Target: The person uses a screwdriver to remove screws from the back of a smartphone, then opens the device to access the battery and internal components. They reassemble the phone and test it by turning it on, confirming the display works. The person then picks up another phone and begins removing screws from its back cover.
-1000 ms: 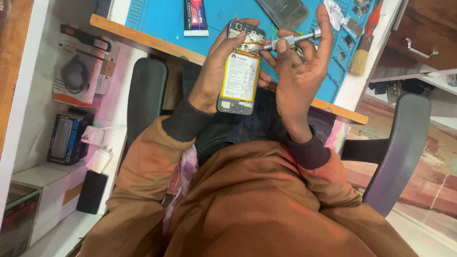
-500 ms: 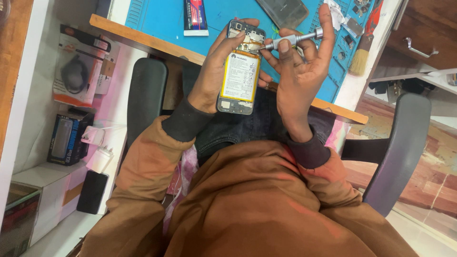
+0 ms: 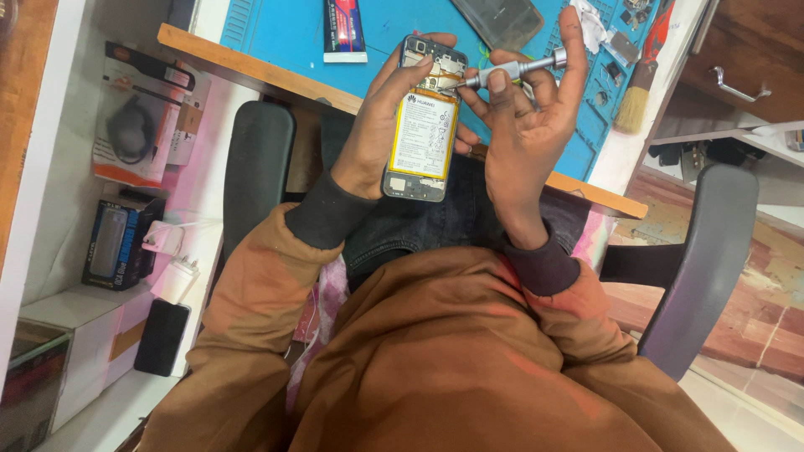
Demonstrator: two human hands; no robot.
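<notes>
- Above the lap, at the near edge of the workbench, an opened smartphone with its back cover off is held upright, battery side toward the camera.
- The yellow-and-white battery is seen seated in the phone's frame; the exposed board sits above it at the top end.
- The left hand is clamped around the phone's left edge and back, fingertips curled over the top corner.
- The right hand is closed on a small silver screwdriver, pinched between thumb and forefinger, the remaining fingers raised and spread.
- The screwdriver tip is laid against the upper board area, just above the battery; whether it sits in a screw head cannot be told.
- Step judged in hand: work on a fastener or connector at the top of the board. A steady phone and a square tip would be called for in any following move.
- Behind the hands, a blue work mat with moulded compartments along its right side is noted; small parts lie in them, too small to identify.
- On the mat, a red-and-white tube, a dark phone panel and a brush are recorded.
- To the left, shelving holds boxed accessories and a white charger.
</notes>
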